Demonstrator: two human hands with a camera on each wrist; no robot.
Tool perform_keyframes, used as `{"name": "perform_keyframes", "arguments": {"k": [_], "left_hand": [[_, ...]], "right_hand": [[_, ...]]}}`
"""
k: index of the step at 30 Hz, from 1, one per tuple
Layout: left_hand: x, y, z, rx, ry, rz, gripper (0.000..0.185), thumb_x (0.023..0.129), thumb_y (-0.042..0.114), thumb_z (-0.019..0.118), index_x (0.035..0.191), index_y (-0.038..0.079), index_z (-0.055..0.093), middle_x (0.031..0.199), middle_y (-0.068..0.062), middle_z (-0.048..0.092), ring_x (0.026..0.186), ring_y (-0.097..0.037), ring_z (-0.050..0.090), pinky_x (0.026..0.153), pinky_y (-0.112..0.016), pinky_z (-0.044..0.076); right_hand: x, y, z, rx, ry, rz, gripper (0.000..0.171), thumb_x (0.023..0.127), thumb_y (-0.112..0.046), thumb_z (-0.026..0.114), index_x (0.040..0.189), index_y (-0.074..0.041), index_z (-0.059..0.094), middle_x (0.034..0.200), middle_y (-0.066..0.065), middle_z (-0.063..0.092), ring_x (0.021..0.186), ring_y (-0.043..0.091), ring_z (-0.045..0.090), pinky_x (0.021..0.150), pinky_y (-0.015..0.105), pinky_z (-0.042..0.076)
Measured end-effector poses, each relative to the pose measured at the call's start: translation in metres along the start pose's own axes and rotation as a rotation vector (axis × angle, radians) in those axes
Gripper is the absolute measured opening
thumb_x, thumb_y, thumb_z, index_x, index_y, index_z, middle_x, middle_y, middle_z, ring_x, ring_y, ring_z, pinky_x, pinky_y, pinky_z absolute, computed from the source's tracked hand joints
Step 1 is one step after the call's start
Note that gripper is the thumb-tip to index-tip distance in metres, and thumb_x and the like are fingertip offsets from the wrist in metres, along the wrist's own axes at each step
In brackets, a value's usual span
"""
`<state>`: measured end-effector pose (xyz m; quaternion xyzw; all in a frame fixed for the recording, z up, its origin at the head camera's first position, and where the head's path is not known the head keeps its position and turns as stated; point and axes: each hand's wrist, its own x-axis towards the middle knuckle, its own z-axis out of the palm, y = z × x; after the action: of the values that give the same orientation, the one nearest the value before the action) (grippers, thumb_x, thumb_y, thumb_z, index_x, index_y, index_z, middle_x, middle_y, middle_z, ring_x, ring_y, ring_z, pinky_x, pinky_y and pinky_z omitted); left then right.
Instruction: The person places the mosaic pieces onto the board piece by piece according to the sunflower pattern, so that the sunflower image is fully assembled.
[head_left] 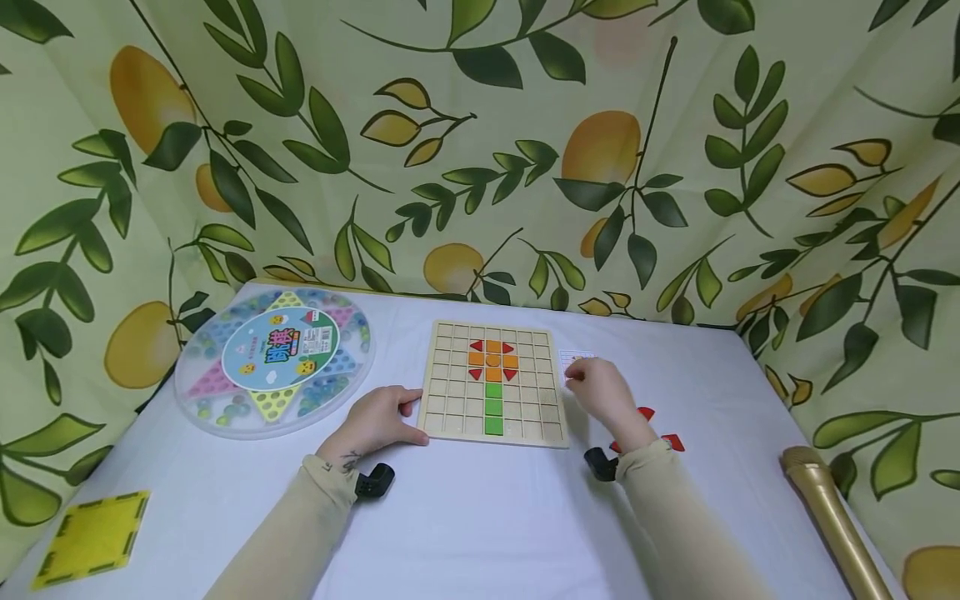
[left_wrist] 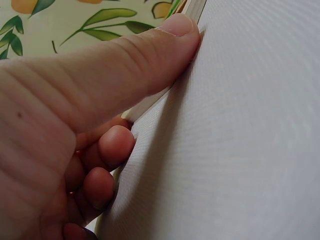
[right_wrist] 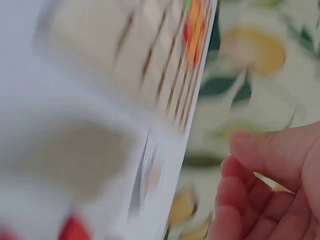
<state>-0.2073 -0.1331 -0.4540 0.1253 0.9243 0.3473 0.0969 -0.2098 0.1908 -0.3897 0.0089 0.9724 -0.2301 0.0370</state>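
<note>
Two hands at one wooden grid board [head_left: 491, 383], flat at mid surface, bearing a flower of orange, red and green tiles. Left hand [head_left: 378, 423]: thumb pressed along board's left edge, fingers curled beneath, likely steadying it. Right hand [head_left: 603, 392]: just beside right edge, fingers curled; grip contents cannot be told, wrist view blurred. Loose red tiles [head_left: 660, 429] near right wrist. White surface [head_left: 480, 517] also carrying round marble-game case [head_left: 273, 362], yellow square [head_left: 93, 537], gold microphone [head_left: 832, 517]. Lemon-print curtain [head_left: 525, 142] behind.
</note>
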Motion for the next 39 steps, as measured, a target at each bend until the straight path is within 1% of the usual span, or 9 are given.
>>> {"name": "perform_keyframes", "arguments": {"k": [3, 6, 10, 15, 22, 28, 33, 36, 39], "left_hand": [[0.0, 0.001, -0.001, 0.001, 0.0, -0.001, 0.078, 0.054, 0.031, 0.089, 0.123, 0.009, 0.061, 0.072, 0.002, 0.048, 0.065, -0.013, 0.041, 0.06, -0.026, 0.03], [-0.001, 0.002, -0.002, 0.002, -0.002, 0.0, 0.077, 0.054, 0.03, 0.088, 0.122, 0.009, 0.061, 0.072, 0.002, 0.048, 0.065, -0.014, 0.041, 0.061, -0.026, 0.03], [-0.002, 0.003, -0.002, 0.002, -0.004, -0.001, 0.077, 0.054, 0.03, 0.088, 0.123, 0.009, 0.061, 0.072, 0.001, 0.048, 0.064, -0.014, 0.041, 0.061, -0.027, 0.03], [-0.001, 0.001, 0.0, 0.003, -0.001, 0.006, 0.077, 0.054, 0.03, 0.088, 0.123, 0.008, 0.061, 0.072, 0.002, 0.047, 0.064, -0.014, 0.04, 0.061, -0.027, 0.03], [-0.002, 0.002, -0.001, -0.001, 0.001, 0.013, 0.078, 0.054, 0.03, 0.089, 0.123, 0.008, 0.061, 0.071, 0.001, 0.047, 0.063, -0.014, 0.04, 0.06, -0.026, 0.029], [-0.002, 0.002, -0.001, -0.005, -0.001, 0.003, 0.078, 0.054, 0.03, 0.089, 0.123, 0.007, 0.06, 0.072, 0.002, 0.047, 0.064, -0.014, 0.04, 0.06, -0.026, 0.03], [-0.002, 0.001, 0.0, -0.004, -0.003, 0.006, 0.077, 0.054, 0.03, 0.089, 0.123, 0.007, 0.06, 0.072, 0.002, 0.047, 0.064, -0.014, 0.04, 0.061, -0.027, 0.03], [-0.002, 0.001, -0.001, 0.001, -0.003, 0.01, 0.078, 0.054, 0.03, 0.088, 0.123, 0.007, 0.06, 0.072, 0.002, 0.047, 0.064, -0.014, 0.04, 0.061, -0.026, 0.03], [-0.002, 0.001, -0.001, -0.001, 0.0, 0.008, 0.078, 0.054, 0.03, 0.088, 0.123, 0.007, 0.06, 0.073, 0.002, 0.047, 0.065, -0.014, 0.041, 0.061, -0.027, 0.03]], "right_hand": [[0.003, 0.029, -0.017, -0.045, -0.001, 0.14, 0.02, 0.087, -0.008, 0.058, 0.102, 0.002, 0.066, 0.099, 0.017, 0.064, 0.085, 0.027, 0.055, 0.074, 0.04, 0.045], [0.004, 0.051, -0.024, -0.079, -0.048, 0.256, 0.024, 0.086, -0.012, 0.06, 0.103, 0.004, 0.063, 0.094, 0.017, 0.063, 0.081, 0.028, 0.054, 0.068, 0.038, 0.045], [0.004, 0.07, -0.023, -0.115, -0.103, 0.311, 0.027, 0.085, -0.019, 0.064, 0.099, 0.004, 0.063, 0.084, 0.014, 0.061, 0.076, 0.026, 0.052, 0.062, 0.033, 0.042], [0.005, 0.078, -0.015, -0.119, -0.119, 0.302, 0.021, 0.084, -0.018, 0.063, 0.088, 0.002, 0.065, 0.073, 0.009, 0.06, 0.066, 0.023, 0.052, 0.057, 0.031, 0.04], [0.006, 0.079, -0.011, -0.103, -0.115, 0.305, 0.02, 0.084, -0.015, 0.063, 0.092, 0.004, 0.061, 0.078, 0.012, 0.059, 0.067, 0.024, 0.053, 0.058, 0.031, 0.041], [0.006, 0.078, -0.01, -0.022, -0.098, 0.319, 0.019, 0.083, -0.013, 0.064, 0.091, 0.002, 0.055, 0.08, 0.013, 0.055, 0.07, 0.024, 0.052, 0.059, 0.03, 0.042], [0.005, 0.076, -0.012, 0.046, -0.078, 0.328, 0.013, 0.084, -0.009, 0.062, 0.09, 0.001, 0.057, 0.085, 0.015, 0.055, 0.076, 0.027, 0.05, 0.061, 0.029, 0.044], [0.006, 0.068, -0.016, 0.098, -0.062, 0.321, 0.012, 0.086, -0.008, 0.06, 0.094, 0.0, 0.058, 0.089, 0.015, 0.055, 0.08, 0.027, 0.049, 0.063, 0.029, 0.044], [0.009, 0.054, -0.019, 0.181, -0.064, 0.29, 0.014, 0.088, -0.01, 0.059, 0.097, 0.0, 0.057, 0.093, 0.016, 0.056, 0.079, 0.026, 0.05, 0.064, 0.028, 0.045]]}}
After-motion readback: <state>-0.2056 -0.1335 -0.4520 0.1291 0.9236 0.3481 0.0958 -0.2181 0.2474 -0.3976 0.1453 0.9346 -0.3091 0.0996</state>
